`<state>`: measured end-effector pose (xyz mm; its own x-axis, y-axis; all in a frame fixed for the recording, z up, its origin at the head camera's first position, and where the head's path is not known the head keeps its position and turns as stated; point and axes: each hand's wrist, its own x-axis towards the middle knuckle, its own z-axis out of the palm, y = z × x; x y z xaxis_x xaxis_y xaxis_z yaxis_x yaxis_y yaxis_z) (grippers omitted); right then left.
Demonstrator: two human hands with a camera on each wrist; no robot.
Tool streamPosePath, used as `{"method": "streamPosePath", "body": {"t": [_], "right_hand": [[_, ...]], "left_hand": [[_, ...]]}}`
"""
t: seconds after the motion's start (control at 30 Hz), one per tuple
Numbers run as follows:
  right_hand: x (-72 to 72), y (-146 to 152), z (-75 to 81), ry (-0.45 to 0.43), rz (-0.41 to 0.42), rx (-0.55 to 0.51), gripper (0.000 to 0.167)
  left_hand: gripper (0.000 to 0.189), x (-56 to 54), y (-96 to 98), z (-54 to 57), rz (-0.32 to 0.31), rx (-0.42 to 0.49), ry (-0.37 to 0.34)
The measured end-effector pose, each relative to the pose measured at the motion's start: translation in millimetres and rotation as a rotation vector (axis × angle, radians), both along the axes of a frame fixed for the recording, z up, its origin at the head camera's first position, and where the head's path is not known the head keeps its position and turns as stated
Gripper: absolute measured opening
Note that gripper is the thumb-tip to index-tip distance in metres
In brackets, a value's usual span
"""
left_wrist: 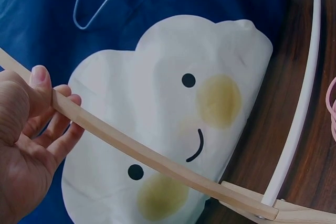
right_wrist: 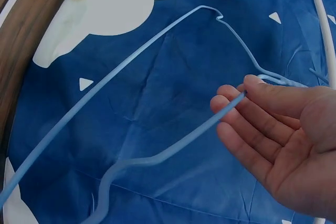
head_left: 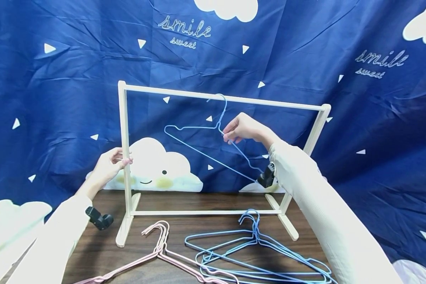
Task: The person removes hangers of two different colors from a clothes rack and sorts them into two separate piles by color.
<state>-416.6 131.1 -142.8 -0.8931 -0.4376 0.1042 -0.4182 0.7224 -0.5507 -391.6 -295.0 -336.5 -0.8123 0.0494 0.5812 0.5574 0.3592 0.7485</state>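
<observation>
A blue wire hanger [head_left: 195,151] tilts below the top bar of a pale wooden rack [head_left: 184,93], its hook over the bar. Near the neck, my right hand [head_left: 242,128] pinches the hanger's shoulder between thumb and fingers. The right wrist view shows this hand [right_wrist: 278,129] with the thumb on the blue wire [right_wrist: 173,148]. My left hand [head_left: 108,163] holds the rack's left post [head_left: 125,130]. Up close in the left wrist view, the left thumb and fingers [left_wrist: 65,135] are around the wooden post [left_wrist: 136,148].
Several blue hangers [head_left: 257,240] lie piled on the dark wooden table [head_left: 198,201] before the rack. Pink hangers [head_left: 159,248] lie to their left, close to the near edge. Behind hangs a blue curtain [head_left: 74,98] with white clouds. The rack's feet [head_left: 126,228] stand on the table.
</observation>
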Motion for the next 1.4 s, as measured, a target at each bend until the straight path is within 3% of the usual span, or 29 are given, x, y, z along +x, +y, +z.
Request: {"method": "streamPosePath", "body": {"t": [0.47, 0.87, 1.13, 1.4], "right_hand": [[1.6, -4, 0.6, -0.011, -0.006, -0.014, 0.014], [11.1, 0, 8.3, 0.088, -0.038, -0.113, 0.014], [24.0, 12, 17.5, 0.240, 0.052, -0.251, 0.011], [37.6, 37, -0.5, 0.330, 0.093, -0.269, 0.011]], "left_hand": [[0.033, -1.7, -1.9, -1.7, -0.010, 0.012, -0.001], [0.034, 4.0, 3.5, -3.9, 0.003, 0.012, 0.018], [0.033, 4.4, 2.9, -5.0, -0.009, 0.025, 0.027], [0.033, 4.0, 3.7, -3.4, -0.012, 0.034, 0.012]]}}
